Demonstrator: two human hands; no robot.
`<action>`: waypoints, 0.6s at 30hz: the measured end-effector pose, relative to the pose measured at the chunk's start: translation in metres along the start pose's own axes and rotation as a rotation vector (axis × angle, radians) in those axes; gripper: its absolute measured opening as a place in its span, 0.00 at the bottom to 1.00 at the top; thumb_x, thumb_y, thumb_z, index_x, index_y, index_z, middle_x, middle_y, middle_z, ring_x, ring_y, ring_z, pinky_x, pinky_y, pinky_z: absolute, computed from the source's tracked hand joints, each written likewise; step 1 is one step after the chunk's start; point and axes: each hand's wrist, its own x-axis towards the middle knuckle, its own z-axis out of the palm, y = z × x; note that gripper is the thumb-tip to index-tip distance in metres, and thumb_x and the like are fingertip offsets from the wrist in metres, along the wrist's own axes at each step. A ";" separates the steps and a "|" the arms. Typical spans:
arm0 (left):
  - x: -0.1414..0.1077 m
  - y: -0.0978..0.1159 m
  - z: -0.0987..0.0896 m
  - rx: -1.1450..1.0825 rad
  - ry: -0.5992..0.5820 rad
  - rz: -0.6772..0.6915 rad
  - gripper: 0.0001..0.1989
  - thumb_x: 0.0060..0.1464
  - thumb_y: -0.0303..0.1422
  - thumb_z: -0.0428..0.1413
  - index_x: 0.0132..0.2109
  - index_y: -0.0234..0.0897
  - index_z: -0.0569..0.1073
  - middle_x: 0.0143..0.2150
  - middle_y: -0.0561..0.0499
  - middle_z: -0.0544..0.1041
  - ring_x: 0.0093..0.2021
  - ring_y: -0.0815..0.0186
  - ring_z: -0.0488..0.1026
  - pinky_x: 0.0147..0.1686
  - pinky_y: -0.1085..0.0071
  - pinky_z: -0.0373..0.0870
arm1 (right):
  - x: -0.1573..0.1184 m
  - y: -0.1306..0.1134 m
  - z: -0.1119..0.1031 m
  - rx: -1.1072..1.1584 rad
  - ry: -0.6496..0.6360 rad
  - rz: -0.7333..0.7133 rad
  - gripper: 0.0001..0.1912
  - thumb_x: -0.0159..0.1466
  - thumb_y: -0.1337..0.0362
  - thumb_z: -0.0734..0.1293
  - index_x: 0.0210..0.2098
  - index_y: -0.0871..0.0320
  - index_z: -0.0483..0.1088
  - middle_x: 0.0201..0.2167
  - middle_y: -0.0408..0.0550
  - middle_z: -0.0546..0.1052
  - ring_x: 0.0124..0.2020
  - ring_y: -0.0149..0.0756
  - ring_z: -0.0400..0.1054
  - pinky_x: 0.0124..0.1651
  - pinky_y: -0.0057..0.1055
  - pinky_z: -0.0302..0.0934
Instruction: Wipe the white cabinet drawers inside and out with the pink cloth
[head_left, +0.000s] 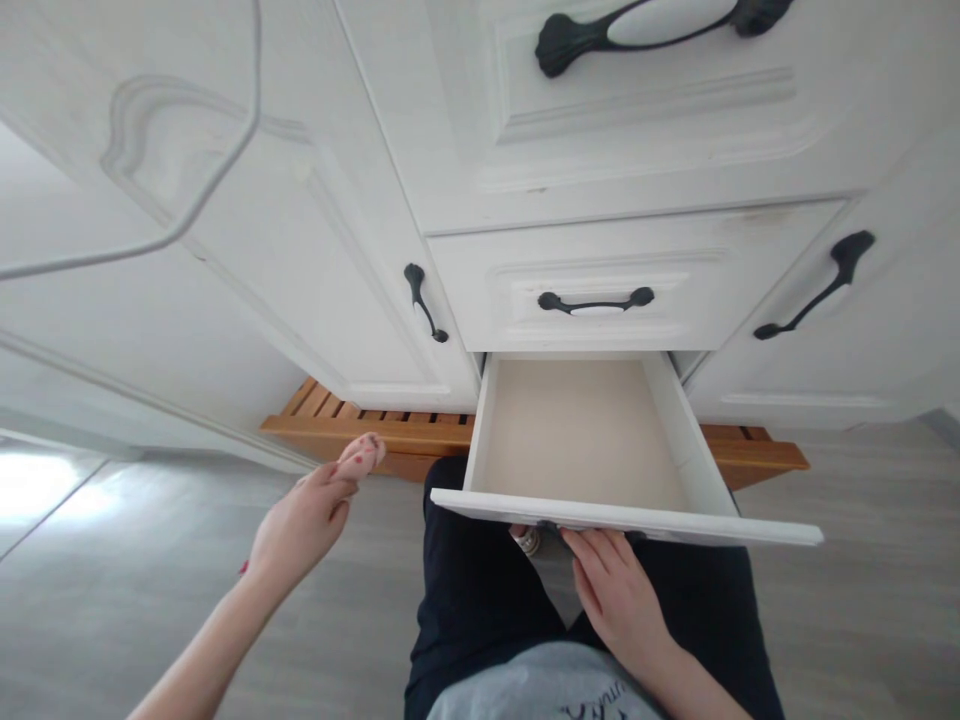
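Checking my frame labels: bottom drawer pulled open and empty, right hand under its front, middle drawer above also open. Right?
Not quite. The head view shows the middle drawer shut, flush with the cabinet front. The rest holds: the bottom drawer is pulled open and looks empty, and the right hand is under its front edge. The left hand hangs free beside it.

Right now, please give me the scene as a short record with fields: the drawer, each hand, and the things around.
drawer: bottom drawer pulled out, inside bare
right hand: right hand under the drawer front, fingers at its lower edge
left hand: left hand raised left of the drawer, pinching a small pink item, kind unclear
above: shut drawer with black handle
sides: white cabinet doors
below: wooden slat platform, grey floor
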 end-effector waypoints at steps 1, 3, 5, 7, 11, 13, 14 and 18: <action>-0.008 0.002 0.008 -0.129 0.113 -0.015 0.15 0.58 0.36 0.49 0.45 0.43 0.78 0.53 0.46 0.76 0.54 0.54 0.73 0.58 0.59 0.69 | 0.001 0.000 0.000 0.006 0.001 -0.003 0.21 0.68 0.71 0.60 0.59 0.55 0.69 0.52 0.49 0.78 0.54 0.43 0.70 0.61 0.42 0.63; -0.029 0.020 0.029 -0.438 0.328 -0.048 0.18 0.62 0.40 0.48 0.55 0.43 0.74 0.56 0.46 0.74 0.59 0.55 0.70 0.61 0.59 0.67 | 0.002 -0.002 -0.002 0.027 0.004 -0.002 0.22 0.68 0.71 0.60 0.60 0.55 0.68 0.52 0.49 0.77 0.55 0.43 0.69 0.62 0.42 0.63; -0.053 0.051 0.057 -0.567 0.514 -0.089 0.21 0.63 0.42 0.49 0.60 0.44 0.69 0.60 0.45 0.72 0.61 0.54 0.68 0.64 0.54 0.64 | 0.001 -0.004 -0.006 0.058 0.034 0.019 0.24 0.68 0.70 0.60 0.62 0.55 0.65 0.54 0.50 0.76 0.56 0.43 0.69 0.61 0.42 0.64; -0.075 0.085 0.090 -0.586 0.729 -0.129 0.26 0.62 0.42 0.52 0.66 0.46 0.64 0.60 0.43 0.70 0.63 0.49 0.67 0.64 0.48 0.64 | -0.005 -0.004 -0.008 0.073 0.085 0.036 0.25 0.68 0.70 0.61 0.63 0.54 0.64 0.56 0.52 0.74 0.57 0.44 0.68 0.59 0.42 0.65; -0.089 0.135 0.152 -0.570 0.810 -0.114 0.32 0.62 0.40 0.51 0.70 0.55 0.52 0.51 0.43 0.71 0.51 0.49 0.75 0.48 0.49 0.77 | -0.020 0.008 -0.002 -0.035 0.161 0.018 0.27 0.65 0.68 0.64 0.63 0.52 0.65 0.56 0.54 0.73 0.55 0.47 0.69 0.53 0.42 0.70; -0.076 0.149 0.168 -0.567 0.838 -0.038 0.34 0.62 0.36 0.52 0.71 0.53 0.49 0.48 0.44 0.70 0.47 0.52 0.77 0.44 0.53 0.80 | -0.020 0.019 0.004 -0.106 0.198 0.030 0.28 0.65 0.68 0.64 0.64 0.51 0.64 0.53 0.55 0.73 0.53 0.48 0.70 0.51 0.42 0.71; -0.065 0.153 0.170 -0.545 0.880 -0.013 0.35 0.62 0.36 0.53 0.71 0.50 0.48 0.48 0.44 0.70 0.46 0.52 0.77 0.43 0.54 0.80 | -0.016 0.024 0.005 -0.121 0.206 0.033 0.28 0.65 0.68 0.64 0.64 0.51 0.64 0.52 0.55 0.73 0.52 0.47 0.71 0.50 0.41 0.71; -0.010 0.164 0.152 -0.427 1.033 -0.039 0.41 0.60 0.40 0.57 0.72 0.37 0.46 0.53 0.35 0.71 0.51 0.47 0.76 0.46 0.52 0.79 | 0.017 0.032 0.000 -0.062 0.145 0.058 0.29 0.68 0.68 0.61 0.67 0.50 0.60 0.57 0.54 0.71 0.57 0.47 0.69 0.56 0.43 0.71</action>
